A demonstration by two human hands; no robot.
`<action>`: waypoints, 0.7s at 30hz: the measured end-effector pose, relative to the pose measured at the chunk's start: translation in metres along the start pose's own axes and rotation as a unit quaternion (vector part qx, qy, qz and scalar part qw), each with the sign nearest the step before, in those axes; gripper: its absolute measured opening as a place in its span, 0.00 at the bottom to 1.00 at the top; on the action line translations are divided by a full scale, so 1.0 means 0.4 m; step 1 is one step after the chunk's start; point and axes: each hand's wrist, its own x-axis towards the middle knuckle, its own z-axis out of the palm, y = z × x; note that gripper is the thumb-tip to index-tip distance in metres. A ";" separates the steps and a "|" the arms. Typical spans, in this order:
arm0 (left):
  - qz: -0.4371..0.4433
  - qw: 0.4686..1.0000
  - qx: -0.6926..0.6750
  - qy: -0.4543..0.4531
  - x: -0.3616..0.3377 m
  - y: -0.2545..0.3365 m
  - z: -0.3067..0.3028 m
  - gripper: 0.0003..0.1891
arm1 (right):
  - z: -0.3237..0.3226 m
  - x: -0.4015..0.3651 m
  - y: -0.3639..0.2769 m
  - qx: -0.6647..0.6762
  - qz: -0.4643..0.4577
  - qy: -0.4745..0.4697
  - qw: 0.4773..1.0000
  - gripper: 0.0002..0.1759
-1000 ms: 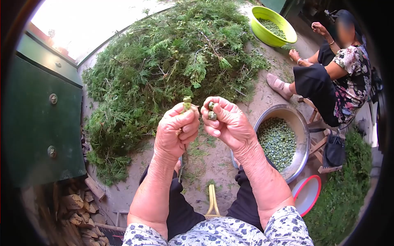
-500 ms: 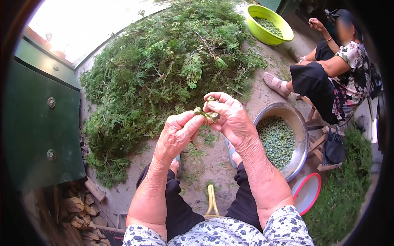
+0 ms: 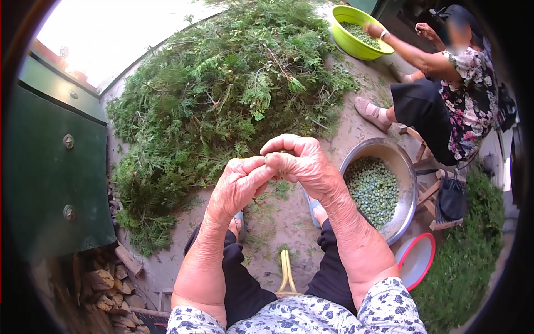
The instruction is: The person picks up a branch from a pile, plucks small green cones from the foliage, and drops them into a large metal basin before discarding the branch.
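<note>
My left hand [image 3: 238, 182] and my right hand [image 3: 305, 167] meet at the centre, fingertips pressed together around a small green sprig with seed cones [image 3: 282, 172], mostly hidden by the fingers. Beyond them lies a large heap of green conifer branches [image 3: 222, 83]. Beside my right forearm stands a metal basin [image 3: 409, 181] holding many round green cones [image 3: 372, 189].
A yellow-green basin [image 3: 356, 47] with green cones is at the top; another person [image 3: 473, 89] sits by it, one hand over it. A red-rimmed white basin [image 3: 417, 260], a stool, more greenery [image 3: 461, 267], firewood [image 3: 105, 284] and a green cabinet [image 3: 55, 167] surround me.
My hands have come closer together, and the right fingers now cover most of the sprig. The other person's arm has stretched out over the yellow-green basin.
</note>
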 end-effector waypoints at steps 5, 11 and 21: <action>0.020 1.000 -0.008 0.005 0.001 -0.025 0.014 0.13 | 0.019 -0.003 0.008 -0.237 -0.117 0.044 0.963 0.14; 0.028 1.000 -0.009 -0.009 0.005 -0.030 0.036 0.14 | 0.023 -0.017 0.004 -0.318 -0.176 0.079 0.928 0.09; 0.112 0.988 0.101 -0.034 -0.012 0.037 0.084 0.12 | -0.037 -0.038 0.003 0.097 0.026 0.088 0.991 0.10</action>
